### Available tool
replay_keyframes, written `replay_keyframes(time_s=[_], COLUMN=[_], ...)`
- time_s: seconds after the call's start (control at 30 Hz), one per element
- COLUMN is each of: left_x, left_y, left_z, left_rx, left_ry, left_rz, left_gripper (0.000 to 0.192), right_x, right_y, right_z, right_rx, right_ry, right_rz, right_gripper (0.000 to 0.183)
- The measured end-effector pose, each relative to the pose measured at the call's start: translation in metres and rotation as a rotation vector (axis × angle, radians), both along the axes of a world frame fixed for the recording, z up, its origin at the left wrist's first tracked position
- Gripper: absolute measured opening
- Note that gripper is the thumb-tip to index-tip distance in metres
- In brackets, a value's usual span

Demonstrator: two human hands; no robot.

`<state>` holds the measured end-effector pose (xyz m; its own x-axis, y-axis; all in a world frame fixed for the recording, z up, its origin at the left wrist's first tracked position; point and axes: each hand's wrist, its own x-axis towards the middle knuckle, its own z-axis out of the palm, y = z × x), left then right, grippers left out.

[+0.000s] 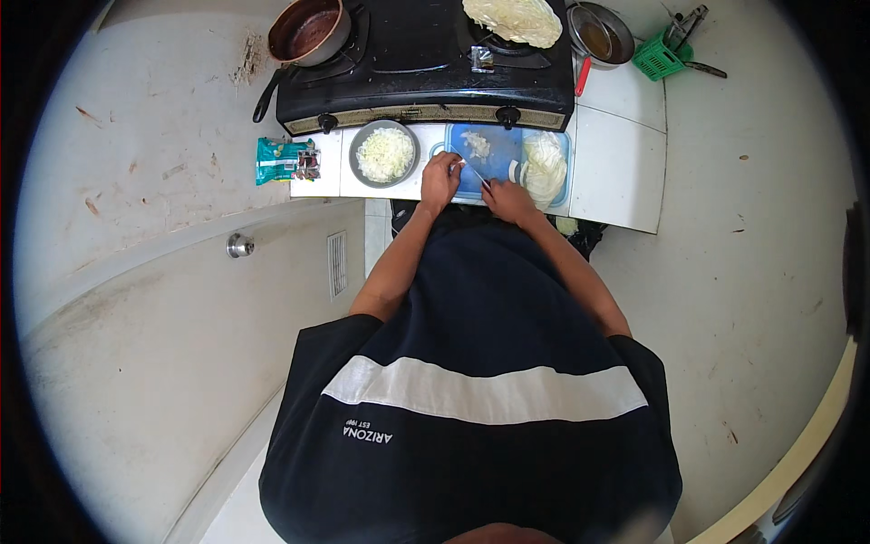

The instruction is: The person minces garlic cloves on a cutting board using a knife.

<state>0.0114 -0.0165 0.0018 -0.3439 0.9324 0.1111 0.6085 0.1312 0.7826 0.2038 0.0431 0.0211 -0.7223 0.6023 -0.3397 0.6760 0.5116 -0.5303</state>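
Note:
In my right hand (511,201) is a kitchen knife (477,171), its blade angled up and left toward my other hand. My left hand (440,179) pinches a small white piece (462,162) at the blade's tip end; what food it is cannot be told. Both hands are over the near left part of a blue cutting board (504,141). A small heap of finely chopped white bits (478,145) lies on the board's far side. Part of a pale cabbage (546,166) rests at the board's right end. Left of the board stands a grey bowl (353,166) of chopped pale cabbage (385,155).
Behind the board is a black gas stove (414,85) with a saucepan (309,34) and a napa cabbage (514,20). A small sachet (482,60) lies by the right burner. Teal packet (272,162) at left; pan (622,41), red-handled strainer (583,76) and green basket (658,58) at right.

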Motion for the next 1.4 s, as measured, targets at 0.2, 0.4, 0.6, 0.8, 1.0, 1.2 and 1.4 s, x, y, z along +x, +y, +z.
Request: replay_keyframes(time_s=[0.2,0.4,0.6,0.8,1.0,1.2,1.4], left_x=[0.001,0.0,0.001,-0.001,0.0,0.001,0.001], left_y=[0.002,0.0,0.002,0.001,0.002,0.002,0.0], left_z=[0.005,-0.001,0.003,-0.002,0.0,-0.001,-0.001], left_rx=[0.005,0.028,-0.026,0.023,-0.018,-0.004,0.019], left_ry=[0.008,0.025,-0.02,0.013,0.007,-0.029,0.017], left_rz=[-0.004,0.004,0.014,-0.011,0.0,-0.012,-0.006], left_gripper=[0.009,0.008,0.009,0.007,0.007,0.007,0.007], right_x=[-0.013,-0.003,-0.016,-0.01,-0.013,-0.017,0.002], right_y=[0.004,-0.001,0.006,0.002,0.004,0.004,-0.003], right_z=[-0.008,0.001,-0.015,-0.008,-0.002,-0.015,-0.007], right_rx=[0.027,0.025,0.033,0.03,0.002,0.045,0.024], right_ry=[0.032,0.002,0.003,-0.036,-0.03,0.005,-0.077], right_rz=[-0.001,0.006,0.005,0.029,0.029,0.016,-0.004], right_gripper=[0.039,0.038,0.04,0.039,0.039,0.041,0.041])
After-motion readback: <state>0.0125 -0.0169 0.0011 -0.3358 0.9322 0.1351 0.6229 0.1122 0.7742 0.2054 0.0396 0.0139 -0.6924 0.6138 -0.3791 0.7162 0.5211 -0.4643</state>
